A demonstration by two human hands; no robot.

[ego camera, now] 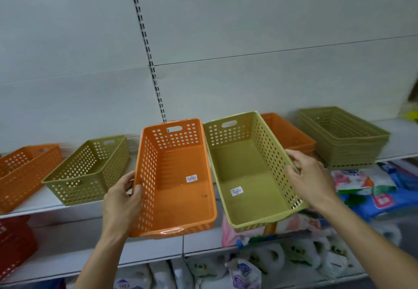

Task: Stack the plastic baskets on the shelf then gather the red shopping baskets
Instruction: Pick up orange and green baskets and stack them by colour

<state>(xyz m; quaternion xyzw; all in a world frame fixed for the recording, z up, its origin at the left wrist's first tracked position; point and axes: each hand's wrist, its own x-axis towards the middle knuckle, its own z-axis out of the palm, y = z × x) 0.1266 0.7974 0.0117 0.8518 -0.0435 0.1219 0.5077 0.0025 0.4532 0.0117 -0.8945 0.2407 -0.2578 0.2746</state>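
My left hand [123, 200] grips the left wall of an orange perforated basket [181, 189], tilted toward me and sticking out past the shelf's front edge. My right hand [309, 177] holds the right wall of an olive-green basket [251, 182] beside it, tilted the same way. Both have a white price sticker inside. On the white shelf [45, 200] to the left stand another green basket [88, 171] and an orange basket [24, 173]. At the right sit a stack of green baskets [346, 139] and, behind the held one, a stack of orange baskets [287, 134].
A red basket [15, 243] stands on the lower shelf at the far left. Below at the right lie packaged goods in bags [371, 189] and white plastic-wrapped packs [282, 259]. A slotted upright [147, 48] runs down the white back panel.
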